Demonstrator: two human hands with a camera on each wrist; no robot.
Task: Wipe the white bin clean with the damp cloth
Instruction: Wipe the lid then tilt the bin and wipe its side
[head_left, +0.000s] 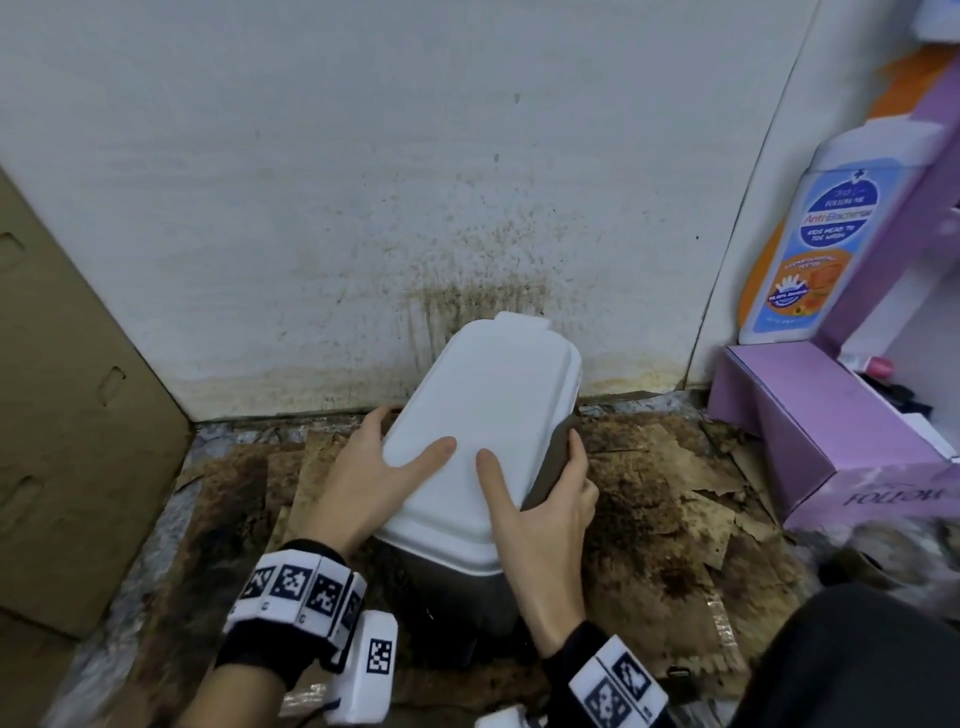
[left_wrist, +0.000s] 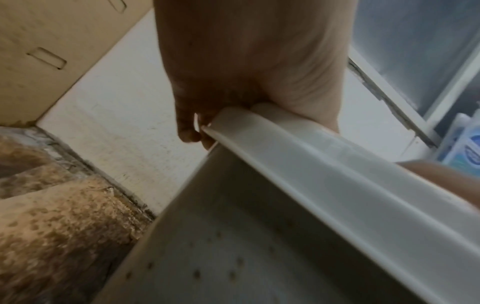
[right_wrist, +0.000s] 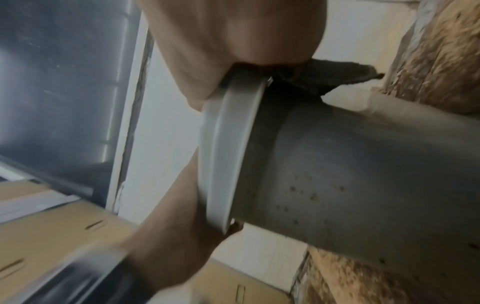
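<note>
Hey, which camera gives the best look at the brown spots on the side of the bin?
The right wrist view: the brown spots sit sharp on the bin wall. The left wrist view shows fainter spots on the other side. In the head view the lid and both hands hide most of the walls.

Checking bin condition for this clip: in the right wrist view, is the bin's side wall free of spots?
No. The bin shows scattered brown specks on its grey side wall just below the lid.

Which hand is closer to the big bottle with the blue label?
The right hand. It grips the right edge of the white plastic bin, the side facing the white bottle with the blue label. The left hand grips the bin's left edge, farther away.
</note>
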